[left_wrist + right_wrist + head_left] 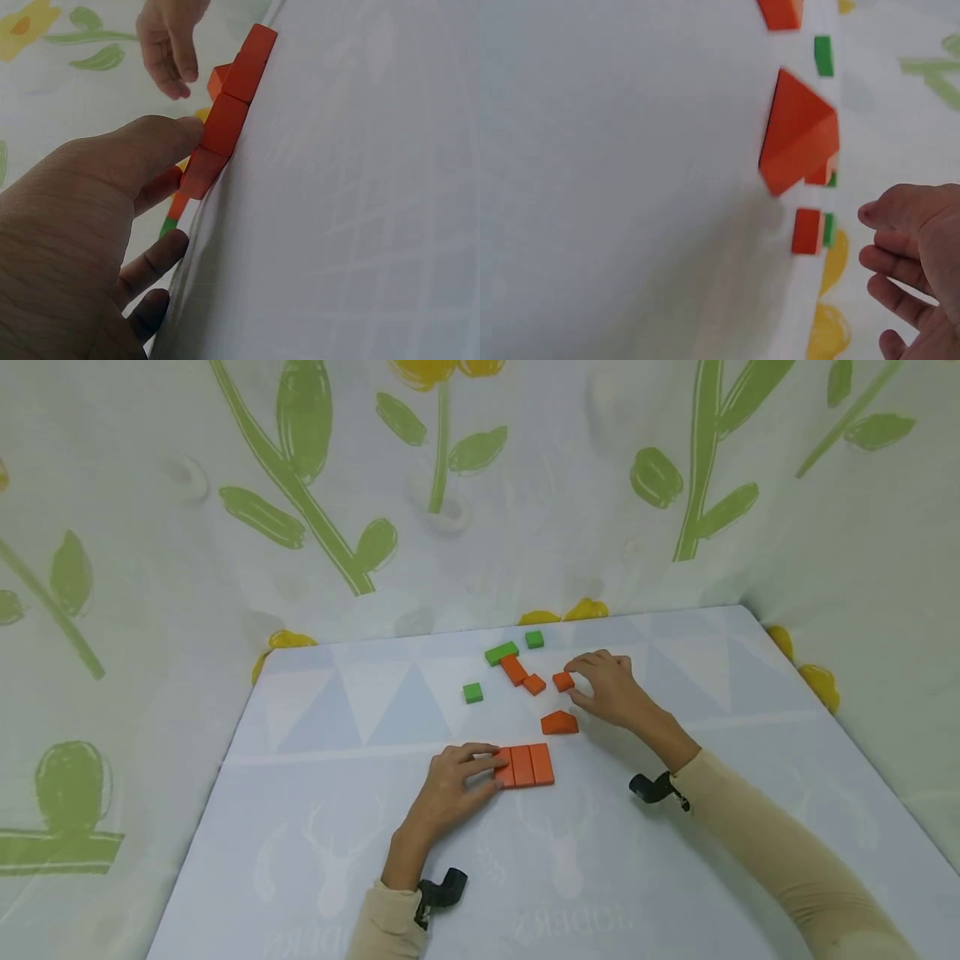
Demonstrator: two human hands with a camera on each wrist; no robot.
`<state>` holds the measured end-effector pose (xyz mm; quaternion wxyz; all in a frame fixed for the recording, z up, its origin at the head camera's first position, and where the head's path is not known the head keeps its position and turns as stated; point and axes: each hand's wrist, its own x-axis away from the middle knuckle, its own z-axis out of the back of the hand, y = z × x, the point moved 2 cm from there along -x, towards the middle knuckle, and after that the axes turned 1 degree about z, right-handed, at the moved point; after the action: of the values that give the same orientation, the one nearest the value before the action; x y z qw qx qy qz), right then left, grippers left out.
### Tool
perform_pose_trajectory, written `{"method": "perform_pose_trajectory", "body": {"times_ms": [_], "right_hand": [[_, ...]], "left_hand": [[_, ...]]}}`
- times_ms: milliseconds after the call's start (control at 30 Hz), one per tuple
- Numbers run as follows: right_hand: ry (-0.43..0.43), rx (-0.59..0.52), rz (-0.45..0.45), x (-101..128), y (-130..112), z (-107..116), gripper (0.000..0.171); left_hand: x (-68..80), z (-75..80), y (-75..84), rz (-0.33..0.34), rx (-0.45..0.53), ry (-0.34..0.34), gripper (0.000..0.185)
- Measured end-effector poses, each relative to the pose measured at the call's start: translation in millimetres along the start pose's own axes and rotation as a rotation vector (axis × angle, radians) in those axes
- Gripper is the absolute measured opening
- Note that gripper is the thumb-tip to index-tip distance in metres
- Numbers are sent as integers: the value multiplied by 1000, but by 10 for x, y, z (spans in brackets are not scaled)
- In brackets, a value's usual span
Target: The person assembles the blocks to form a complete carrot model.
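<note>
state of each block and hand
Orange row, blocks lying side by side
Left hand, touching the row's left end
Right hand, open, holding nothing
Small orange blocks, apart, not held
Long orange block, lying flat
Orange wedge, apart from the row
Green blocks, apart from each other

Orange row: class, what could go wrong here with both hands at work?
The left hand touches the orange row at one end; a nudge might open gaps. The right hand is at a small orange block; carrying it to the row could knock the wedge lying between.
</note>
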<state>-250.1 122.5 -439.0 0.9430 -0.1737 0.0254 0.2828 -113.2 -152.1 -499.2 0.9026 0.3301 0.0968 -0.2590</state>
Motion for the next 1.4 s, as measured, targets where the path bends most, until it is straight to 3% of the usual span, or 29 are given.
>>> {"method": "perform_pose_trajectory", "body": {"times_ms": [300,767,967,1167,1400], "right_hand": [[-121,17,-18,-168,178,-110,36],[-68,-32,6,-78,189,-61,20],[18,-58,70,88,52,94,22],[35,-85,113,314,-182,181,23],[111,-110,262,582,-458,160,24]], "left_hand": [[24,15,29,6,22,8,30],[14,25,46,22,11,-4,31],[4,33,27,-4,5,19,30],[0,33,16,-17,12,28,30],[-5,21,32,-16,15,21,31]]}}
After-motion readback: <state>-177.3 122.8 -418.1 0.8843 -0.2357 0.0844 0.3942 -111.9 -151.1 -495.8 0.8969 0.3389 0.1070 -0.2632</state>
